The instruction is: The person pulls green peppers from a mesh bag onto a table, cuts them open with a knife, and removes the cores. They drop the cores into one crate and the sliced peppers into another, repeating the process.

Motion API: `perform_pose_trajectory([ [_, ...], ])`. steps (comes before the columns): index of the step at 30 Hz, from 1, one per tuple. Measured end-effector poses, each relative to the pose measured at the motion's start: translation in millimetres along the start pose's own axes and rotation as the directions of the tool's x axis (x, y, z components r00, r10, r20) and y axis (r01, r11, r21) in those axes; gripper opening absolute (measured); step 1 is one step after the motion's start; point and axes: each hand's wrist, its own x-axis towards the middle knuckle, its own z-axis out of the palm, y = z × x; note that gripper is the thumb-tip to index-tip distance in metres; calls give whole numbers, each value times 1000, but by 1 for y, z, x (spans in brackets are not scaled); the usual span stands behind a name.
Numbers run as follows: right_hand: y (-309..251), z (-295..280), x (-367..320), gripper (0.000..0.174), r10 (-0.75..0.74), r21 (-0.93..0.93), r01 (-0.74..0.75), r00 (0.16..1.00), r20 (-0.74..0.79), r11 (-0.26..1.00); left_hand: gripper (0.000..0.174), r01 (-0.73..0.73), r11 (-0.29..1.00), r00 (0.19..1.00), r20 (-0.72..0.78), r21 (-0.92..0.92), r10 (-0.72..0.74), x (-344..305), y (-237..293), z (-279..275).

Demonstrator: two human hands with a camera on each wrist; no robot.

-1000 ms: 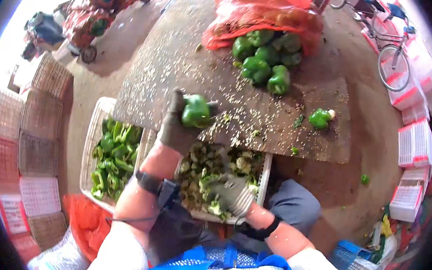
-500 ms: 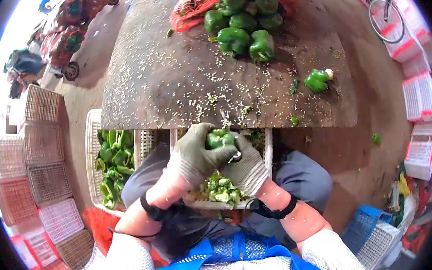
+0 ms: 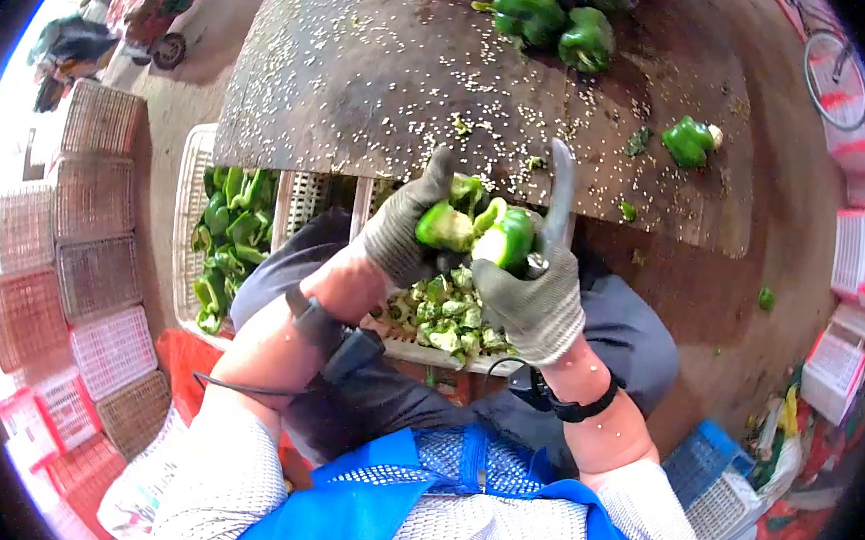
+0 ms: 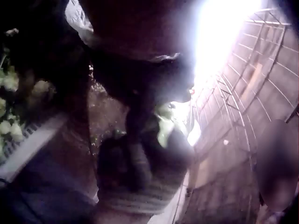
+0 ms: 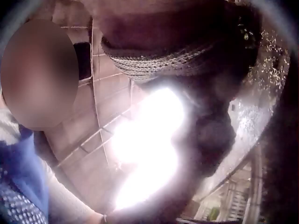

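Observation:
In the head view a green pepper is split in two above a crate of pale cores (image 3: 449,321). The gloved left hand (image 3: 406,218) holds one part (image 3: 445,227), its thumb pointing up. Beside it the gloved right hand (image 3: 536,302) grips the other part (image 3: 505,240) together with a knife (image 3: 559,194), whose blade points away from the body. In the left wrist view the left glove (image 4: 145,172) is dark, with a bit of pale green pepper (image 4: 165,128) by the fingers. Glare hides most of the right glove's work in the right wrist view.
A board (image 3: 364,95) strewn with seeds lies beyond the hands, with several whole peppers (image 3: 587,40) at its far side and one pepper (image 3: 689,142) at the right. A crate of cut peppers (image 3: 191,213) stands to the left. Stacked baskets (image 3: 101,277) line the left side.
The left hand brought a whole pepper from over the board to the right hand above the cores. Since then the pepper has come apart, and the hands have moved slightly apart.

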Motion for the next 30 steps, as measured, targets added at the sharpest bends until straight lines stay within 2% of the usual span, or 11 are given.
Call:
perform_pose_trajectory([
  [4,3,-11,-4,40,90,516,-209,965,246,831,71,108,850,989,146,-516,-36,-1,6,7],
  [7,-3,-11,0,49,32,705,-260,947,319,660,51,26,895,914,373,-444,159,4,14,-10],
  [8,4,-15,-1,55,68,716,-282,947,313,639,46,-341,925,912,181,-167,369,4,17,-1],
  [11,12,-18,0,51,32,801,-306,940,339,514,29,-406,880,898,72,-246,434,13,33,-26],
  [13,11,-16,0,57,25,770,-305,936,352,561,25,-276,886,960,-150,-372,236,19,38,-54],
  [15,11,-11,1,57,56,739,-317,933,355,594,14,-613,639,721,-3,464,693,8,27,-40],
  [17,22,-13,3,54,130,680,-366,919,373,635,11,-382,828,890,-76,411,449,-27,61,1],
  [18,25,-10,6,51,145,683,-347,931,336,643,18,-478,670,860,145,568,490,-38,59,6],
  [19,24,-5,8,50,140,696,-320,942,305,643,19,-688,199,640,455,697,618,-43,56,18],
  [24,15,15,15,43,146,728,-225,974,171,648,42,-497,-380,725,615,780,311,-47,40,20],
  [30,46,10,26,32,90,684,-237,966,244,690,39,-403,-260,806,475,877,353,-25,24,6],
])
